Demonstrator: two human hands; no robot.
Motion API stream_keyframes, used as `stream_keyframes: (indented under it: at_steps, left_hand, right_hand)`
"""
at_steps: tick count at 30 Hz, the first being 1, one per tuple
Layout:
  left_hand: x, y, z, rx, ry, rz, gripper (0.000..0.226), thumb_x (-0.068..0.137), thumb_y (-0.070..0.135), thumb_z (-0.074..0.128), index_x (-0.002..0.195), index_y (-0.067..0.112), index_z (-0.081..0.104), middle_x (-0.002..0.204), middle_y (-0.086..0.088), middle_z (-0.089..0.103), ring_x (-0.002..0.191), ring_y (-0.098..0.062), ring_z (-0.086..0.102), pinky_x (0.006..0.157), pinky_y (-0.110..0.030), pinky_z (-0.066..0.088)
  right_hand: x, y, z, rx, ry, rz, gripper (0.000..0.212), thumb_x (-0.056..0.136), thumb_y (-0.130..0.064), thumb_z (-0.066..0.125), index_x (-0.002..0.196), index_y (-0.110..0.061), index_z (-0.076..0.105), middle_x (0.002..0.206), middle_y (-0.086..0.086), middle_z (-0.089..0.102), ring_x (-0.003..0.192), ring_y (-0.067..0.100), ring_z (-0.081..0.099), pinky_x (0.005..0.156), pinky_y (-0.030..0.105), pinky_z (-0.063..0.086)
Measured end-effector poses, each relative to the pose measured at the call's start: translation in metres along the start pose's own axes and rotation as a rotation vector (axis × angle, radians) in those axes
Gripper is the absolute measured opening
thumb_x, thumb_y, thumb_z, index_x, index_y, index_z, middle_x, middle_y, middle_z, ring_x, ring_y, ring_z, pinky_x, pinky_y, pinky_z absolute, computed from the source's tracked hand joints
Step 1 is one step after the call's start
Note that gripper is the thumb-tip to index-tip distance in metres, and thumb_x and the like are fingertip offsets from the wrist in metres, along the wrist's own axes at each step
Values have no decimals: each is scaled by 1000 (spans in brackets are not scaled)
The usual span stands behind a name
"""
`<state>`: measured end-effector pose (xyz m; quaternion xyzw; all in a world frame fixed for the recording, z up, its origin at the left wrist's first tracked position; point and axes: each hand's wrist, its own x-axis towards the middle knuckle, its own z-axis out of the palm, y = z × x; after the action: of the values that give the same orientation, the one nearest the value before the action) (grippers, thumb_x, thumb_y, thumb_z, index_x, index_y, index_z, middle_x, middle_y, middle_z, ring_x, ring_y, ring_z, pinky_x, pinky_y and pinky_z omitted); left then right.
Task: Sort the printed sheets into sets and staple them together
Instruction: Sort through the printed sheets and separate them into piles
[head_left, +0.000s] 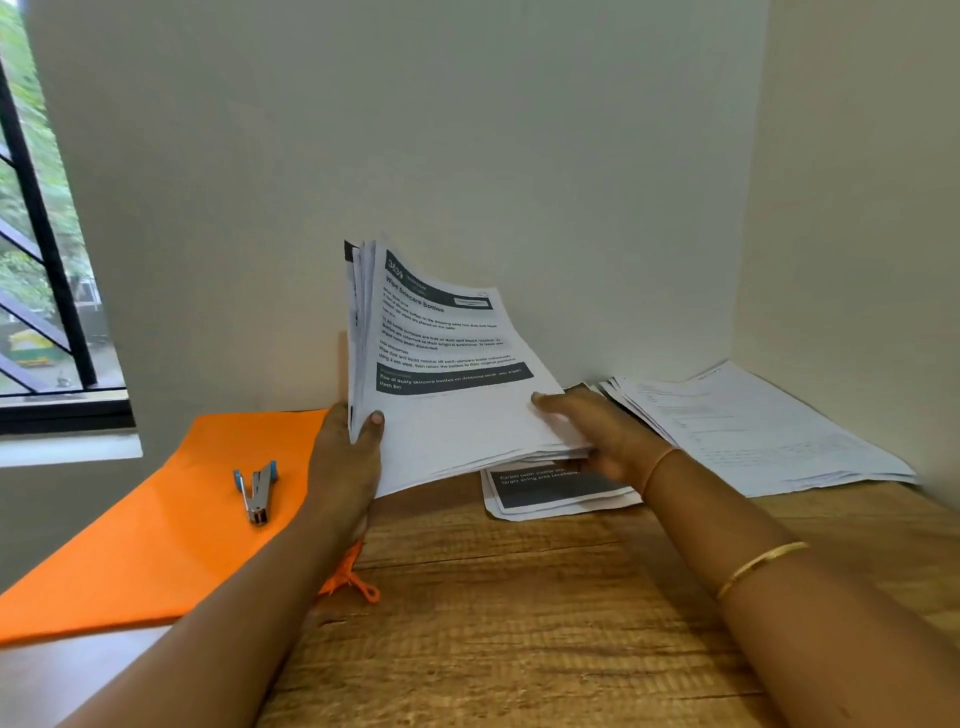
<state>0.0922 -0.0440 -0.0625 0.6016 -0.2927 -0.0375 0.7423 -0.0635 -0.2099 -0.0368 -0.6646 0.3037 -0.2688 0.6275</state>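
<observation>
A thick stack of printed sheets (441, 374) is held tilted above the wooden table, its top page headed "Wipe Skincare Bottles". My left hand (345, 457) grips the stack's lower left corner, thumb on top. My right hand (597, 431) holds the stack's right edge, thumb on the top page and fingers underneath. Under the stack lies another printed sheet (561, 493) with a dark band. A small silver stapler with blue ends (256, 491) lies on the orange folder, left of my left hand.
The orange folder (156, 545) covers the table's left part, with an orange tie (358, 582) at its edge. A spread pile of sheets (753, 431) lies in the right corner against the walls. The wooden table (519, 623) fronts a white wall; a window is at left.
</observation>
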Motion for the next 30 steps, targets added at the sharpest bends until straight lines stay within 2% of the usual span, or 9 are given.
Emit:
stream_keyframes:
  at_steps: [3,8,12,15,19,21,23,26,30]
  left_hand:
    - [-1,1,0,-38,-17,-34,20,96,20,52,116,16,49,105,-1,59,90,-15,60,69,-26,51]
    - [-4,3,0,-137,-54,-111,40,87,24,65,121,9,52,111,-5,64,96,-21,65,71,-30,56]
    - [-3,4,0,-182,-28,-124,28,93,17,57,120,12,52,118,-8,62,102,-24,62,82,-37,53]
    - [-2,5,0,-161,-11,-94,28,96,13,51,123,11,50,115,-5,60,95,-19,61,74,-29,51]
    - [2,4,-4,-129,30,-59,28,97,11,50,125,10,50,113,-4,58,100,-20,58,78,-28,49]
    - [6,1,-7,-116,55,-56,27,97,11,51,123,11,50,113,-3,58,104,-22,58,85,-34,49]
    - [9,-1,-9,-87,82,-50,28,96,12,51,124,10,50,116,-4,58,109,-24,58,94,-39,48]
    - [12,-1,-11,-28,112,-30,34,96,15,51,130,9,47,124,-7,56,113,-25,55,100,-43,45]
    - [14,1,-14,9,149,8,32,97,16,50,128,8,48,119,-5,55,108,-21,54,95,-37,46]
  right_hand:
    - [4,4,9,-218,169,-126,28,91,-21,58,114,-9,48,109,6,58,96,22,56,83,33,48]
    - [0,-1,4,-216,276,-207,13,94,-14,54,104,-6,56,99,5,57,85,19,52,76,31,44]
    - [1,-3,1,-224,326,-196,22,97,-15,48,109,2,58,95,7,54,83,21,50,78,31,44]
    - [3,-4,-2,-329,373,-204,23,98,-14,44,96,4,58,95,17,58,71,20,49,75,33,44]
    - [5,-5,-16,-519,483,-210,19,94,-6,47,103,4,60,105,20,61,97,33,58,80,33,46]
    - [5,-2,-30,-590,536,-227,13,93,-5,45,96,-4,58,99,16,60,93,32,58,75,31,43]
    - [6,4,-44,-725,590,-210,17,92,-9,45,102,-8,59,103,14,61,89,29,56,75,31,43]
    - [7,11,-54,-979,573,-91,24,93,-17,44,111,-10,59,110,14,61,94,31,59,76,33,45]
    - [8,21,-53,-1181,503,80,36,96,-26,44,127,-10,50,130,16,46,113,32,53,88,37,44]
